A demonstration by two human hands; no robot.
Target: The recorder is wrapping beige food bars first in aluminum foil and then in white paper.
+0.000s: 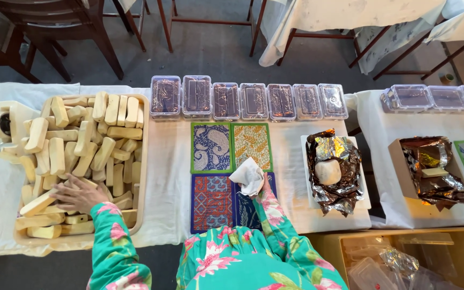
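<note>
Two hands: left (77, 195) on wooden blocks (84, 145), right (264, 185) gripping cloth (248, 176).

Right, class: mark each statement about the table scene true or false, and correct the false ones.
1. The left hand rests on pale wooden blocks in a beige tray. True.
2. The right hand holds a black cloth. False: a white crumpled cloth.
3. Four patterned square mats lie in a two-by-two grid. True.
4. The clear plastic lidded boxes are stacked in a tower. False: they stand in a row.
</note>
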